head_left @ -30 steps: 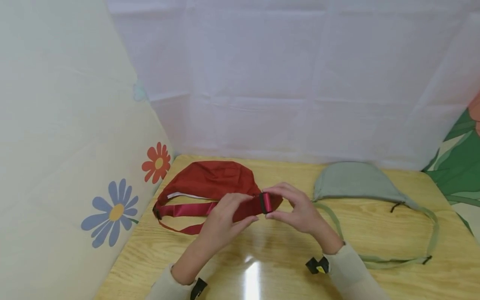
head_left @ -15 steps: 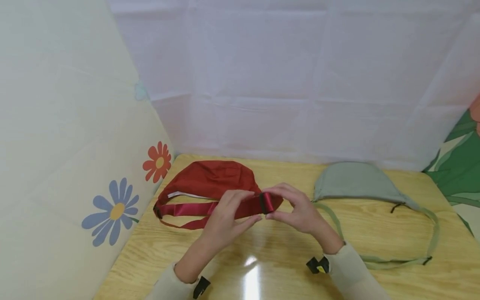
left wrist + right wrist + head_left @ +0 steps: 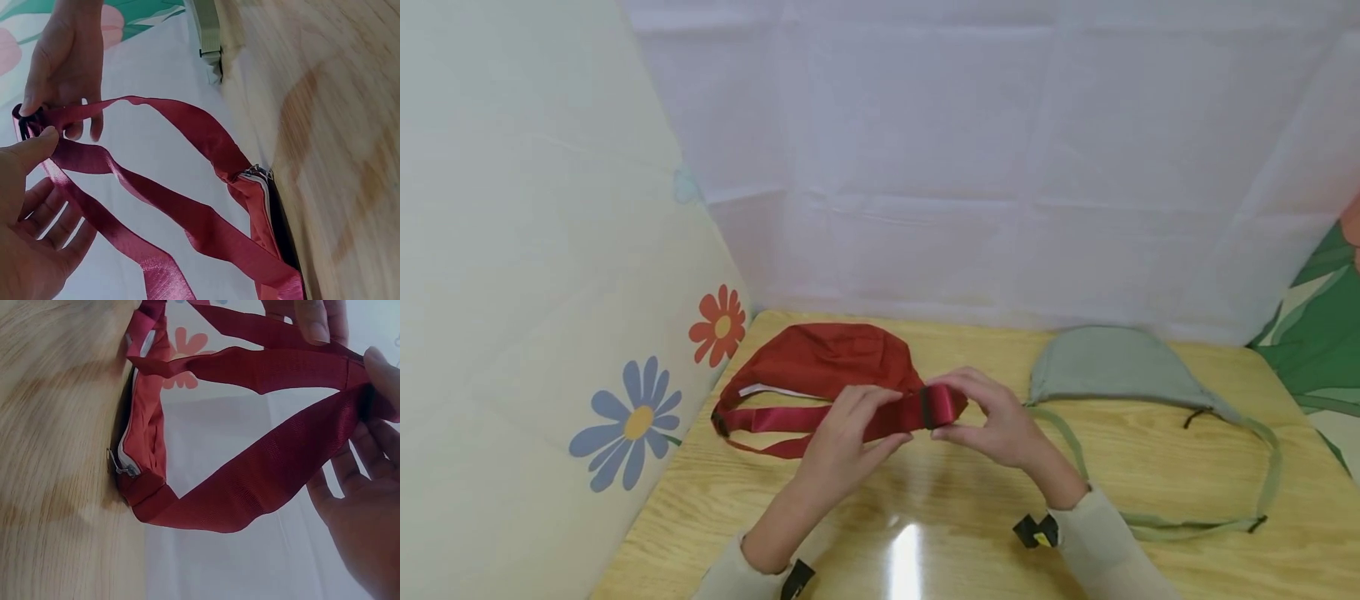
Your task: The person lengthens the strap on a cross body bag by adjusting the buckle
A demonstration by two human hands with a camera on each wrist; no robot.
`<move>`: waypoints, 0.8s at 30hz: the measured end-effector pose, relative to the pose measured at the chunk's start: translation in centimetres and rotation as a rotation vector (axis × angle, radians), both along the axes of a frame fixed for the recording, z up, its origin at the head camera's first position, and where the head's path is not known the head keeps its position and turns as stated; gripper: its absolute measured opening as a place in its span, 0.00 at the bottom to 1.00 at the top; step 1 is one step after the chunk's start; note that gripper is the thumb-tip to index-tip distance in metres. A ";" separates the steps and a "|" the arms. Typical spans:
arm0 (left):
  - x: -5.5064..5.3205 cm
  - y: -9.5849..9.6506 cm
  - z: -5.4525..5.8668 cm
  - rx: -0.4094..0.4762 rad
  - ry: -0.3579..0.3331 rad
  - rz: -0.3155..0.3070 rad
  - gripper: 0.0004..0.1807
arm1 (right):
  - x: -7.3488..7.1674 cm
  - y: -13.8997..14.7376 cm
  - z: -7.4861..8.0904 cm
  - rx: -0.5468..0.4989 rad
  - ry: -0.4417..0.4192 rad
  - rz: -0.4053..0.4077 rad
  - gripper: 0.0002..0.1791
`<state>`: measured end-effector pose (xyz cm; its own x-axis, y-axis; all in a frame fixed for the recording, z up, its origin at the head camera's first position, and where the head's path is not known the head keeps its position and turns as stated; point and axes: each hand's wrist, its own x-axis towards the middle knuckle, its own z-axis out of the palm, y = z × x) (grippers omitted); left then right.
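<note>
I have the dark red woven strap (image 3: 775, 418) lifted in front of me, over the table, its end folded into a loop through a flat black slider buckle (image 3: 927, 408). My right hand (image 3: 1000, 421) pinches that loop between thumb and fingers, right at the buckle. My left hand (image 3: 846, 433) pinches the strap on the other side of the buckle, thumb in front; in the left wrist view its lower fingers are spread apart. The strap belongs to a red fabric half-moon bag (image 3: 835, 358) that lies just beyond my hands, and the right wrist view shows its white-edged zip with a metal pull (image 3: 119, 464).

All this is over a pale wood-grain table (image 3: 970, 533). Well to the right lies a grey-green half-moon bag (image 3: 1108, 367), its thin green strap (image 3: 1270, 467) curving toward me. A creased white cloth (image 3: 910, 150) hangs behind; on my left a pale wall (image 3: 535, 208) bears a blue flower (image 3: 638, 422) and a red flower (image 3: 722, 325).
</note>
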<state>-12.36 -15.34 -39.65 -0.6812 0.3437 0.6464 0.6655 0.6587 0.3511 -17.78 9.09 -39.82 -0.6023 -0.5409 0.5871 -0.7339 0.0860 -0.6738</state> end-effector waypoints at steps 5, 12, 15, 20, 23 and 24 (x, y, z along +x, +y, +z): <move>0.0 0.0 0.0 0.013 -0.004 -0.019 0.30 | 0.0 -0.3 -0.2 0.010 0.006 -0.003 0.29; 0.3 -0.3 -0.5 -0.050 -0.107 0.058 0.31 | 0.1 -0.4 -0.3 0.008 0.018 -0.007 0.30; 0.5 -0.4 -0.5 -0.063 -0.125 0.082 0.28 | 0.1 -0.5 -0.3 0.007 0.023 -0.004 0.30; 0.6 -0.5 -0.2 -0.046 -0.088 0.062 0.27 | 0.1 -0.7 -0.2 0.025 0.015 -0.001 0.29; 0.6 -0.5 -0.1 -0.036 -0.058 0.044 0.28 | 0.1 -0.9 -0.3 0.047 0.007 0.003 0.29; 0.6 -0.5 0.0 -0.033 -0.054 0.040 0.28 | 0.1 -1.0 -0.3 0.055 0.005 0.003 0.29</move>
<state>-11.79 -15.83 -39.68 -0.7284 0.3360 0.5972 0.6189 0.6966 0.3629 -17.70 8.12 -40.11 -0.5975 -0.5746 0.5593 -0.7377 0.1206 -0.6642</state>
